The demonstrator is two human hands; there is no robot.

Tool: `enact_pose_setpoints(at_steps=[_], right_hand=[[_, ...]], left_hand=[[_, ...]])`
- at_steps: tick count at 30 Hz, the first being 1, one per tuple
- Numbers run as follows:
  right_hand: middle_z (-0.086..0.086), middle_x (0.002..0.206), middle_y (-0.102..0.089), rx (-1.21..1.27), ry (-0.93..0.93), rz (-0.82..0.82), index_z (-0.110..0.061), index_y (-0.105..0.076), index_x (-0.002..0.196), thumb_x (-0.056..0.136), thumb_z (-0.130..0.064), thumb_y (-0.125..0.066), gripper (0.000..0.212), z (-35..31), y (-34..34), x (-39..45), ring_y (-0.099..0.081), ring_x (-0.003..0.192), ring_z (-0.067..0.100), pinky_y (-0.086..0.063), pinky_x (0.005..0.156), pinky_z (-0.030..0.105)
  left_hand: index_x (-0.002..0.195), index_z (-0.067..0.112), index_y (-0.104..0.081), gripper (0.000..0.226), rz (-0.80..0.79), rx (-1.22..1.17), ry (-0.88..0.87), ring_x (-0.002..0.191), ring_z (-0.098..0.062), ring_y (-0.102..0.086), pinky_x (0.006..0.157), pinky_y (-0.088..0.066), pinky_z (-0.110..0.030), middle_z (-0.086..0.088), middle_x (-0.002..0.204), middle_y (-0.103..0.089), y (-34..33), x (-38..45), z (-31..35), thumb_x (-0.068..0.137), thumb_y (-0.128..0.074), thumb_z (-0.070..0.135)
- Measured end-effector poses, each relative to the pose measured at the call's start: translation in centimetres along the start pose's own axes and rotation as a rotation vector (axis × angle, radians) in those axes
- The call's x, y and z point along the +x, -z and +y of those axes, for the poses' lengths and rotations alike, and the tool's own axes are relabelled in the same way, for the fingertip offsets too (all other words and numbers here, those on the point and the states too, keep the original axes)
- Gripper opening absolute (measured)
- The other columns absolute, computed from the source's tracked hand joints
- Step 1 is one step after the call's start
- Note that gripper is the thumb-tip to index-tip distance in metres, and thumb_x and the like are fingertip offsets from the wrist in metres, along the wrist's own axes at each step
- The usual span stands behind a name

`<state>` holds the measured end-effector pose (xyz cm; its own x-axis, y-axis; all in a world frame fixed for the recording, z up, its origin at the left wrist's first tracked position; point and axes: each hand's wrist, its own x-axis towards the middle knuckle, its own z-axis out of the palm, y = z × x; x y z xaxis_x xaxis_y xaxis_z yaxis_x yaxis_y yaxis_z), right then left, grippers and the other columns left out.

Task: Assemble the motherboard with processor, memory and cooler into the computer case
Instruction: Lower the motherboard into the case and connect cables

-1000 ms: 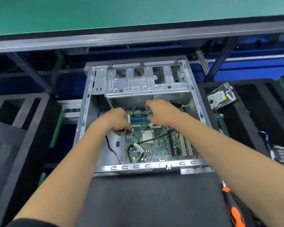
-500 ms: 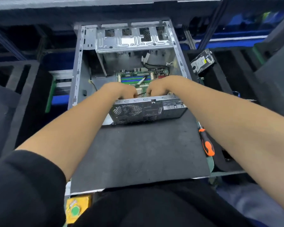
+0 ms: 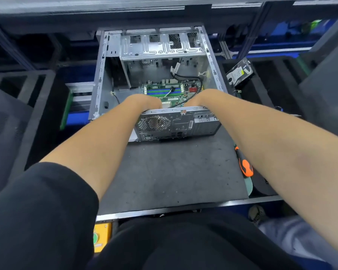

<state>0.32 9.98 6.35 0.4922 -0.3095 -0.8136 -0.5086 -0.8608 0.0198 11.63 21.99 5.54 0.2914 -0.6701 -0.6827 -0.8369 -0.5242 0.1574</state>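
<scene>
Where the view starts: a dark sleeve (image 3: 37, 211) on the left arm, and a black mat (image 3: 174, 172) covering the desk.
Screwdriver: orange-and-black handle (image 3: 245, 166), lying at the mat's right edge, apart from both arms.
Computer case: open metal case (image 3: 176, 123) lying on its side on the mat, rear panel with its fan grille facing the viewer.
Left hand: (image 3: 144, 103) reaches over the near rim into the case; fingers hidden, so I cannot tell if they grip.
Right hand: (image 3: 200, 98) likewise over the rim, fingers out of sight, grip unclear.
Inside the case: green motherboard (image 3: 172, 93) lying on the floor, blue and green memory slots at its far end, black cables (image 3: 183, 76) trailing above.
Far end of case: drive cage (image 3: 162, 45).
Right foam tray: a hard drive (image 3: 239, 72) lies tilted in a recess.
</scene>
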Motion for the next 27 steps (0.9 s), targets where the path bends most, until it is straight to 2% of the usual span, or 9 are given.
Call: enact_pose_setpoints(at_steps=[2,3,4,5,7,10,17,21,27], right_hand=[[0.007,0.164,-0.008,-0.029,0.036,-0.029,-0.014,-0.014,0.156,0.106,-0.038,-0.031,0.058,0.1,0.0,0.0,-0.013,0.15,0.026,-0.019,0.119,0.042],[0.007,0.164,-0.009,-0.046,0.057,-0.041,-0.014,-0.016,0.155,0.106,-0.037,-0.032,0.057,0.1,0.0,0.1,-0.014,0.15,0.026,-0.019,0.119,0.042],[0.007,0.163,-0.012,-0.061,0.071,-0.043,-0.013,-0.019,0.155,0.106,-0.035,-0.033,0.056,0.1,0.1,0.1,-0.016,0.149,0.026,-0.02,0.118,0.042],[0.008,0.162,-0.016,-0.074,0.078,-0.039,-0.011,-0.023,0.154,0.106,-0.034,-0.034,0.054,0.1,0.1,0.2,-0.02,0.148,0.026,-0.022,0.118,0.042],[0.01,0.161,-0.022,-0.11,0.081,-0.03,-0.009,-0.029,0.151,0.105,-0.032,-0.037,0.052,0.0,0.2,0.4,-0.025,0.146,0.027,-0.025,0.117,0.044],[0.01,0.159,-0.027,-0.141,0.088,-0.035,-0.007,-0.037,0.148,0.103,-0.03,-0.042,0.05,0.0,0.4,0.7,-0.031,0.143,0.028,-0.03,0.114,0.043],[0.011,0.133,-0.058,-0.08,0.122,-0.204,-0.006,-0.056,0.131,0.097,-0.035,-0.057,0.045,-0.2,1.7,1.5,-0.062,0.097,0.024,-0.053,0.084,0.037],[0.01,0.116,-0.067,0.01,0.131,-0.294,-0.004,-0.062,0.117,0.092,-0.031,-0.065,0.037,-0.2,2.1,2.5,-0.066,0.1,0.027,-0.052,0.096,0.044],[0.004,0.077,-0.071,0.258,0.235,-0.174,-0.002,-0.069,0.098,0.092,-0.016,-0.064,0.016,1.6,5.0,3.2,-0.066,0.068,0.015,-0.053,0.063,0.023]], left_hand=[[0.12,-0.018,-0.043,0.04,-0.012,-0.002,-0.004,0.121,-0.021,-0.029,0.083,-0.039,-0.042,-0.036,0.134,-0.034,0.1,0.0,0.0,0.088,-0.037,0.006],[0.115,-0.016,-0.048,0.036,-0.018,-0.01,-0.031,0.12,-0.031,-0.046,0.079,-0.036,-0.041,-0.037,0.128,-0.04,0.0,-0.1,0.0,0.088,-0.037,0.005],[0.096,-0.01,-0.057,0.025,-0.029,-0.003,-0.054,0.096,-0.035,-0.06,0.074,-0.035,-0.041,-0.023,0.133,-0.038,0.0,-0.4,0.0,0.088,-0.038,0.005],[0.071,0.005,-0.052,0.019,-0.016,0.004,-0.074,0.062,-0.027,-0.043,0.068,-0.03,-0.039,-0.002,0.082,-0.034,0.1,-0.3,-0.1,0.086,-0.039,0.003],[0.059,0.019,-0.026,0.034,-0.007,0.03,-0.13,0.056,-0.018,-0.014,0.06,-0.019,-0.034,-0.004,0.062,-0.024,0.2,-0.3,-0.3,0.083,-0.04,-0.001],[0.058,0.017,-0.032,0.036,-0.004,0.088,-0.208,0.051,-0.015,-0.017,0.052,-0.02,-0.028,0.003,0.056,-0.027,0.1,-0.1,-0.5,0.083,-0.046,-0.003],[0.064,0.015,-0.054,0.026,-0.142,0.065,-0.284,0.057,-0.015,-0.039,0.055,-0.033,-0.026,0.003,0.062,-0.051,0.6,0.8,-0.7,0.088,-0.059,0.006],[0.086,0.012,-0.069,0.009,-0.213,-0.18,-0.239,0.066,-0.012,-0.057,0.064,-0.046,-0.023,0.011,0.071,-0.065,1.9,1.4,-0.9,0.087,-0.065,0.02],[0.116,0.017,-0.053,0.056,0.407,-0.059,-0.206,0.114,-0.026,-0.044,0.094,-0.041,-0.037,-0.006,0.118,-0.047,2.6,4.4,-3.0,0.074,-0.075,0.047]])
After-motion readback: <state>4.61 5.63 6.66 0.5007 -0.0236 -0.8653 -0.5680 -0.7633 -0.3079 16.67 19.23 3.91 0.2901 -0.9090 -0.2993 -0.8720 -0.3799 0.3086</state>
